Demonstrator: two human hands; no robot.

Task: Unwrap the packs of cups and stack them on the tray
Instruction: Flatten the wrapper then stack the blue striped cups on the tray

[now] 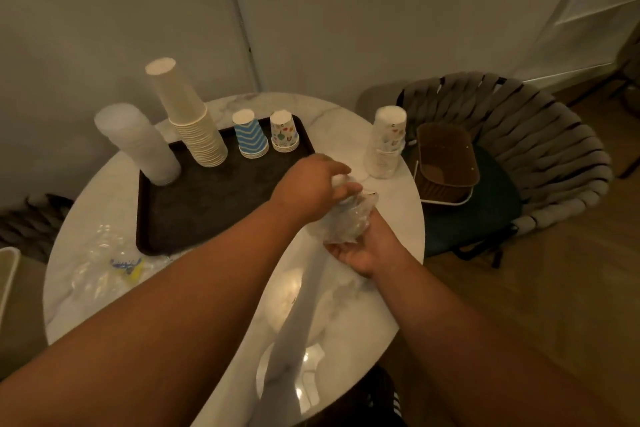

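Observation:
A dark tray (207, 198) lies on the round marble table. On it stand a clear plastic cup stack (138, 144), a tall cream paper cup stack (188, 118), a short blue zigzag stack (250, 135) and a short patterned stack (284, 132). Over the table's right side, my left hand (308, 189) grips the top end of a pack of cups (346, 215) in clear crinkled wrap. My right hand (367, 248) holds the wrap from below. The cups inside are mostly hidden.
A wrapped pack of patterned cups (387, 142) stands at the table's right edge. Loose clear wrappers (110, 263) lie front left of the tray. A woven chair (519, 156) holding a brown basket (445, 166) stands right of the table. A wall is behind.

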